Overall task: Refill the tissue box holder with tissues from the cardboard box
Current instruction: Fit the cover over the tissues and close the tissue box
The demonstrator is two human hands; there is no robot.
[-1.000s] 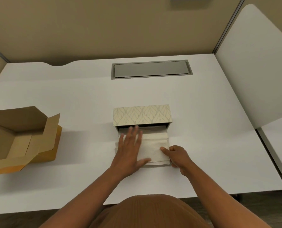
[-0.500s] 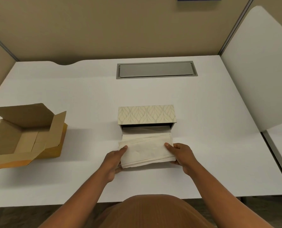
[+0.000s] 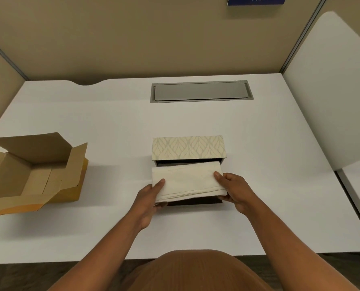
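On the white laminate tabletop [image 3: 112, 127] a stack of cream-white folded paper tissues [image 3: 187, 179] is held between both bare hands, just in front of the tissue box holder [image 3: 189, 147]. The left hand [image 3: 148, 196] grips the stack's near left corner, thumb on top and fingers curled beneath; the right hand [image 3: 234, 189] clamps the right end the same way, thumb pressed on the upper sheet. The stack is tilted, its far edge reaching into the dark opening of the holder and its near edge lifted above a dark base panel [image 3: 196, 201] that lies flat on the tabletop under it.

The holder is a rectangular box whose upper face carries a beige and cream leaf pattern; no brand or lettering can be read on it.

Well to the left stands an open brown cardboard box [image 3: 31, 171] with its flaps spread outward and an orange-yellow outer side; its visible interior shows only bare cardboard, and no printing is legible on it.

Further back, a grey metal rectangular cable hatch [image 3: 201, 91] is set flush into the tabletop. Tan partition panels [image 3: 133, 38] close off the back and left, and a white divider panel [image 3: 330, 85] stands to the right. At the top edge a dark blue sign [image 3: 257, 0] hangs on the partition, cut off by the frame; its white characters look like "137" but are only partly visible.
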